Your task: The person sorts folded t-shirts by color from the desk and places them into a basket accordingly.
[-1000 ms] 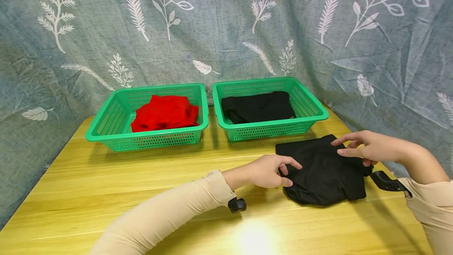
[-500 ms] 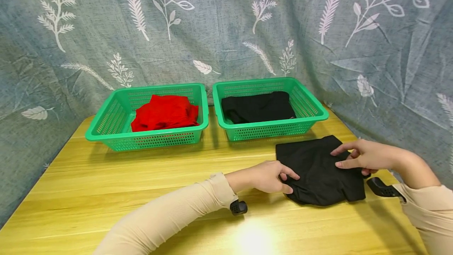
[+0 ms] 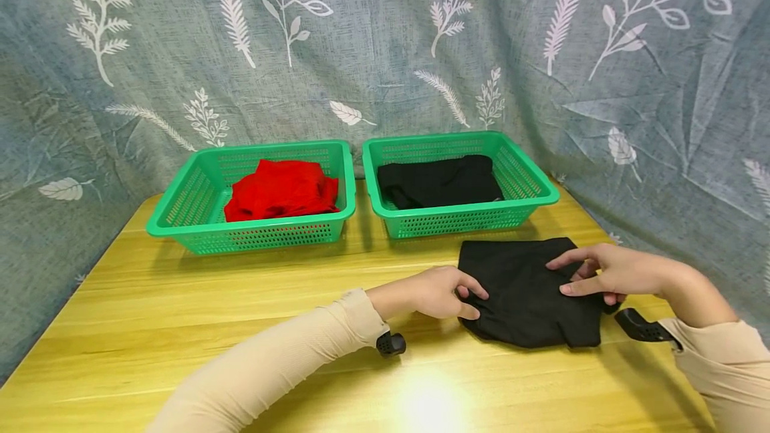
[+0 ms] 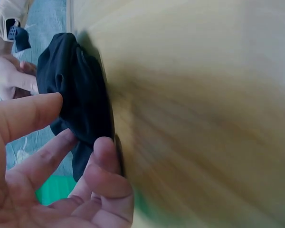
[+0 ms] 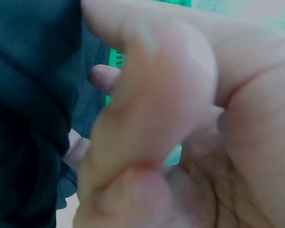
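A folded black garment [image 3: 520,293] lies on the right part of the table, its lower edge rumpled. My left hand [image 3: 445,293] holds its left edge, thumb in front and index finger just above. In the left wrist view the bunched garment [image 4: 76,90] sits between the thumb and the other fingers of my left hand [image 4: 52,175]. At the garment's right side, my right hand [image 3: 619,276] grips it with thumb and index finger on the top. Dark fabric [image 5: 28,114] fills the left of the right wrist view, beside curled fingers of my right hand [image 5: 147,109].
Two green baskets stand at the back of the wooden table [image 3: 240,313]. The left basket [image 3: 265,239] holds red cloth [image 3: 283,189]; the right basket [image 3: 457,224] holds folded black cloth [image 3: 442,182]. A patterned grey-blue curtain [image 3: 385,39] hangs behind.
Both hands have come down onto the black garment. Over the last half second the garment and both hands have shifted slightly left. The baskets stay put.
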{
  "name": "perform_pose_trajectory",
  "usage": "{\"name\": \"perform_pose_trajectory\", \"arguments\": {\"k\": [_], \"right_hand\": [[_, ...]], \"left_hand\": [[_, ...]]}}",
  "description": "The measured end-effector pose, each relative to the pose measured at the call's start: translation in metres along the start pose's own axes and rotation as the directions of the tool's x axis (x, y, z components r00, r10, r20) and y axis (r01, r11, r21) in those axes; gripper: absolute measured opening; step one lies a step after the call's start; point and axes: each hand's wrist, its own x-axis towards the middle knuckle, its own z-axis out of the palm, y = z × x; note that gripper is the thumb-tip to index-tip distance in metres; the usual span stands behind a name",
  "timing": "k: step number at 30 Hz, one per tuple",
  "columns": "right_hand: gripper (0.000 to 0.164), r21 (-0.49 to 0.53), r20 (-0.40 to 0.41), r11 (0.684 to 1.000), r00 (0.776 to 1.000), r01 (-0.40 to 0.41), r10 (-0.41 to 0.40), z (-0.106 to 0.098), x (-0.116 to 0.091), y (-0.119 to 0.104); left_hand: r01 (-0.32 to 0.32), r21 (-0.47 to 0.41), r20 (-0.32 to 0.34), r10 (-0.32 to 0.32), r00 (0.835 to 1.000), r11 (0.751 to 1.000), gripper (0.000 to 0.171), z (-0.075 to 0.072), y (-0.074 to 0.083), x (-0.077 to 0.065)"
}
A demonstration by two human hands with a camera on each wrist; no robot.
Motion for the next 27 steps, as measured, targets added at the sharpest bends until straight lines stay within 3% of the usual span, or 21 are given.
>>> {"name": "perform_pose_trajectory", "arguments": {"k": [15,18,22,27], "right_hand": [[0.061,0.009,0.025,0.996,0.996,0.085,-0.085,0.022,0.019,-0.03],[0.059,0.011,0.016,0.99,0.99,0.138,-0.138,0.029,0.024,-0.033],[0.056,0.014,-0.008,0.979,0.979,0.202,-0.202,0.034,0.024,-0.033],[0.056,-0.024,-0.106,0.98,0.975,0.195,-0.197,0.033,0.014,-0.023]], "left_hand": [[0.05,-0.128,-0.021,-0.053,0.998,0.99,0.025,-0.024,-0.038,-0.037],[0.057,-0.146,-0.008,-0.059,0.998,0.988,0.023,-0.028,-0.043,-0.048],[0.057,-0.167,-0.006,-0.059,0.998,0.984,0.023,-0.034,-0.047,-0.06],[0.061,-0.166,-0.077,-0.074,0.994,0.984,0.037,-0.039,-0.049,-0.067]]}}
